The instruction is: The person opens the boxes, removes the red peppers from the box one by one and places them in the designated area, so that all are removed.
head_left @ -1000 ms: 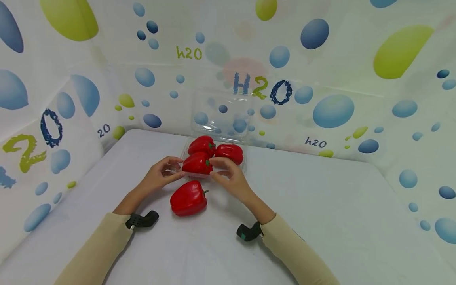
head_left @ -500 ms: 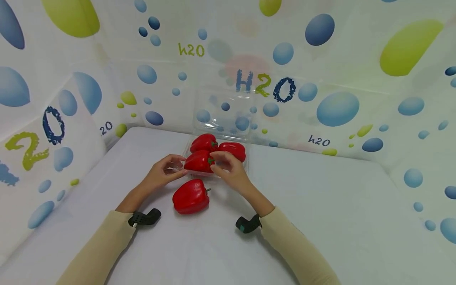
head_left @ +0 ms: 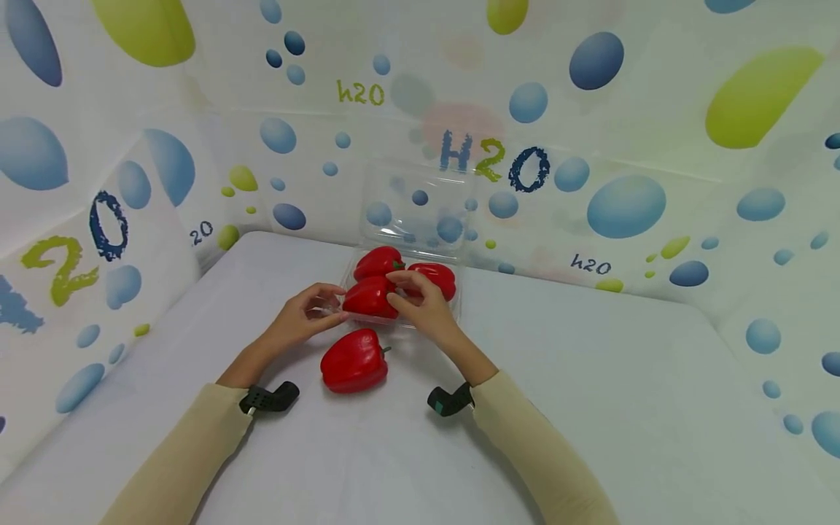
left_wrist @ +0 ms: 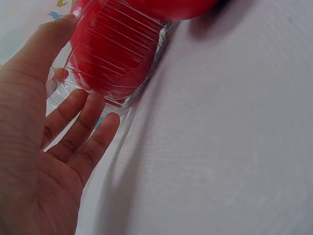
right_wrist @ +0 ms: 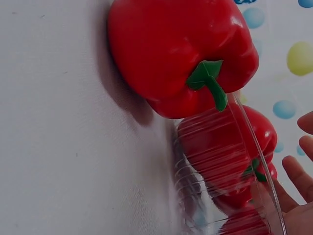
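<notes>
Three red bell peppers fill a clear plastic clamshell container (head_left: 374, 319), its lid (head_left: 426, 200) standing up behind. At its left front corner, my left hand (head_left: 300, 317) grips the container, thumb on the rim and fingers against the end wall. My right hand (head_left: 426, 306) is over the right part, its thumb and forefinger by the stem end of the front pepper (head_left: 367, 297). Straight, spread fingers (right_wrist: 296, 174) show beside the container in the right wrist view. Behind sit the left pepper (head_left: 377, 262) and right pepper (head_left: 438, 277). A larger loose pepper (head_left: 354, 361) lies before the container.
A white cloth-covered table (head_left: 577, 379) extends to both sides. Behind it hangs a white backdrop (head_left: 407, 131) with blue and green drops and H2O lettering. Each wrist carries a black camera, the left camera (head_left: 270, 397) and right camera (head_left: 449, 399).
My right hand has shifted a little up and away over the front pepper, now covering its stem. My left hand stays at the container's corner. The head view has shifted slightly.
</notes>
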{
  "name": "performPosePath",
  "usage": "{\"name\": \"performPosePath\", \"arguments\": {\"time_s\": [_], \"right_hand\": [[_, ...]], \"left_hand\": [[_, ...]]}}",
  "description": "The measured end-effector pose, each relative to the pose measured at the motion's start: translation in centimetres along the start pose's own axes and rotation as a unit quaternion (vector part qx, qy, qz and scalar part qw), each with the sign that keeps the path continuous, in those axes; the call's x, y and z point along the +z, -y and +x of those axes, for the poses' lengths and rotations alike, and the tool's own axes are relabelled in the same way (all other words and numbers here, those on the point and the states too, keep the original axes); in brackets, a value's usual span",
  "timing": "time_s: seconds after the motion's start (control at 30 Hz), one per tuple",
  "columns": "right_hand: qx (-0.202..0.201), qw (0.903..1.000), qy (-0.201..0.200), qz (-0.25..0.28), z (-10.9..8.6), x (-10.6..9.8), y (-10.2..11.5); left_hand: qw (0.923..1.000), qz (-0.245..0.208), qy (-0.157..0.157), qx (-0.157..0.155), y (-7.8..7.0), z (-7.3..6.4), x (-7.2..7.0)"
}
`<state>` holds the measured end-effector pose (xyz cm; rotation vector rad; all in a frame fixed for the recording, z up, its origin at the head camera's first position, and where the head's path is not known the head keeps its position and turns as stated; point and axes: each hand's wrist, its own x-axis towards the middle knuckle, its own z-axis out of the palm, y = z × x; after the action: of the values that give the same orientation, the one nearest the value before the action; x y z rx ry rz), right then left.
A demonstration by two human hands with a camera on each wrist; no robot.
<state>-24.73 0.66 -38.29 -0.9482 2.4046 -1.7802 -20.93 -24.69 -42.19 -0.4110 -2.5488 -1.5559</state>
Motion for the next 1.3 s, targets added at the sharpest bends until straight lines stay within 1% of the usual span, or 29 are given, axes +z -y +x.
{"name": "performPosePath", "arguments": {"time_s": [0.13, 0.3, 0.4, 0.57, 0.67, 0.8, 1.07, 1.3], "right_hand": [[0.019, 0.9998, -0.007, 0.003, 0.3, 0.1, -0.1], [0.042, 0.9991, -0.009, 0.0, 0.6, 0.1, 0.0], [0.049, 0.9987, 0.001, -0.013, 0.8, 0.1, 0.0], [0.067, 0.9961, 0.029, -0.05, 1.0, 0.0, 0.0], [0.07, 0.9947, 0.038, -0.065, 1.2, 0.1, -0.1], [0.066, 0.9944, 0.038, -0.073, 1.3, 0.3, -0.3], [0.093, 0.9911, 0.042, -0.086, 1.3, 0.7, -0.3], [0.094, 0.9904, 0.046, -0.091, 1.2, 0.8, -0.3]], "left_hand": [[1.0, 0.004, 0.003, 0.0, 0.0, 0.2, 0.2], [1.0, 0.004, 0.002, 0.006, -0.2, 0.2, 0.2], [0.9999, -0.004, 0.003, 0.01, -0.2, 0.2, 0.1], [0.9999, -0.011, 0.008, 0.01, -0.1, 0.3, 0.1], [0.9999, 0.0, 0.006, 0.008, 0.0, 0.4, 0.1], [0.9999, 0.008, 0.004, 0.011, -0.1, 0.5, 0.0], [0.9999, 0.002, 0.006, 0.009, -0.1, 0.1, -0.3], [1.0, 0.001, 0.006, 0.008, 0.1, 0.0, -0.2]]}}
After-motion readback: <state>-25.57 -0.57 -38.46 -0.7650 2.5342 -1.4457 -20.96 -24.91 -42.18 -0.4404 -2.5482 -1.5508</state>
